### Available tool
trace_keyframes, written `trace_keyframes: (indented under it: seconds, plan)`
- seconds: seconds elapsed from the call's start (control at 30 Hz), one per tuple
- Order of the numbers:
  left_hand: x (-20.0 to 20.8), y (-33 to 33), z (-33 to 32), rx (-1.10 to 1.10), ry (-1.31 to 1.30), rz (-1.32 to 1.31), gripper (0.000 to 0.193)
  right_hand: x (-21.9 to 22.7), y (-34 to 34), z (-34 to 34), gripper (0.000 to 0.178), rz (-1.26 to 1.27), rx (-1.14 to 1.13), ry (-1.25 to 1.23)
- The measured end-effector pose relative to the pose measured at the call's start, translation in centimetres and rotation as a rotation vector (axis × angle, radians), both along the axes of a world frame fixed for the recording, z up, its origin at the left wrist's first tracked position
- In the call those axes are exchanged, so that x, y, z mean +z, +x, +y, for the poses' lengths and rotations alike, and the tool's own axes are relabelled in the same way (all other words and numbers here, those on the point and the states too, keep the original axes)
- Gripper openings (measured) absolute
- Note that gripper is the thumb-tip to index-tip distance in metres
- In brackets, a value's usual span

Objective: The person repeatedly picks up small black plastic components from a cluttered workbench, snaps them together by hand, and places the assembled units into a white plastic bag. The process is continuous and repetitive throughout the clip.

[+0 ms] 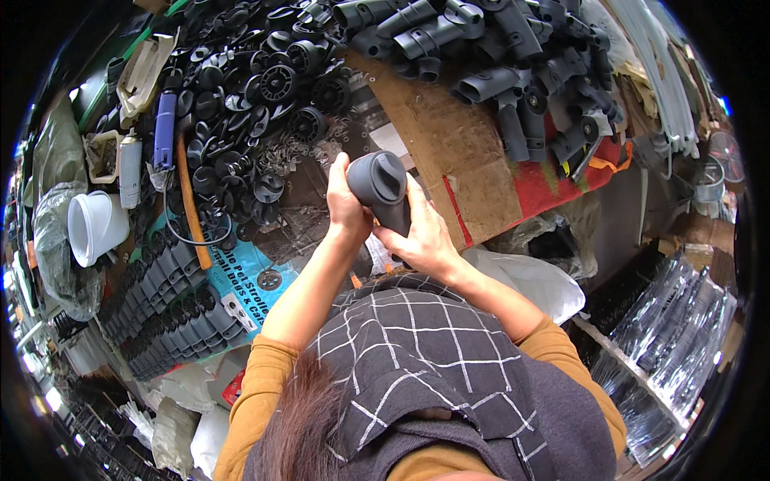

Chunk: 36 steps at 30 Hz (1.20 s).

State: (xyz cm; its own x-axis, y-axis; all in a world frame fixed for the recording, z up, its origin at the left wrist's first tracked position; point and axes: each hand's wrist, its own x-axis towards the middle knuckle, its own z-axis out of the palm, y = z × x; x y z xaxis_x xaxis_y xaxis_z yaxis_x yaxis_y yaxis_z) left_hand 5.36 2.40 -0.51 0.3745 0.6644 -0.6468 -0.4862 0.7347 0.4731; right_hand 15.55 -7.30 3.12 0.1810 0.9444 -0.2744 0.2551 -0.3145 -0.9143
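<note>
In front of my body I hold a dark grey plastic tubular part [377,178] with a round, ridged cap at its upper end. My left hand [346,204] is closed around its left side, thumb up against the cap. From the right, my right hand [429,239] grips the part's lower section, its fingers partly hidden behind it. Beyond my hands lies a heap of black plastic caps and wheels [277,82] with small metal springs or clips [281,156] scattered at its near edge. Several grey tubular joints [497,84] are piled at the far right.
Brown cardboard [465,160] covers the bench's right half over a red surface [553,188]. To the left are a wooden handle [192,204], a purple cylindrical tool [165,132], a spray can [130,172], a white bucket [96,227] and rows of grey parts [172,272]. Plastic-wrapped bundles [674,345] stand right.
</note>
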Motion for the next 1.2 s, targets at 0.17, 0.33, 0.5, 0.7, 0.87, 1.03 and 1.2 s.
trace_keyframes:
  seconds: [0.17,0.33,0.5,0.7,0.87,1.03,1.2]
  plan:
    - [-2.1,1.3,0.8,-0.379,0.052,0.272,0.061,-3.5,3.1,-0.9,0.093,-0.346,-0.186,0.096]
    - [-2.5,-0.4,0.5,-0.342,0.188,0.398,0.054,-6.0,7.8,-0.2,0.102,-0.558,-0.327,-0.111]
    - [-2.2,-1.2,-0.2,-0.327,0.293,0.388,0.035,-4.9,15.3,10.9,0.077,0.045,-0.881,-0.006]
    - [-0.2,-2.1,0.4,-0.284,0.358,0.365,0.029,-2.8,13.8,10.1,0.027,0.443,-0.87,0.206]
    - [0.1,-3.9,0.8,-0.132,0.447,0.293,0.06,-2.1,3.1,1.3,0.06,0.362,-0.178,-0.106]
    - [-2.4,-8.0,0.1,-0.195,0.569,0.63,0.041,-3.2,0.6,7.2,0.04,-0.083,0.176,0.078]
    - [-4.3,-7.8,-3.0,-0.387,0.85,1.083,0.034,-5.4,-2.9,21.1,0.036,-0.524,0.048,0.496]
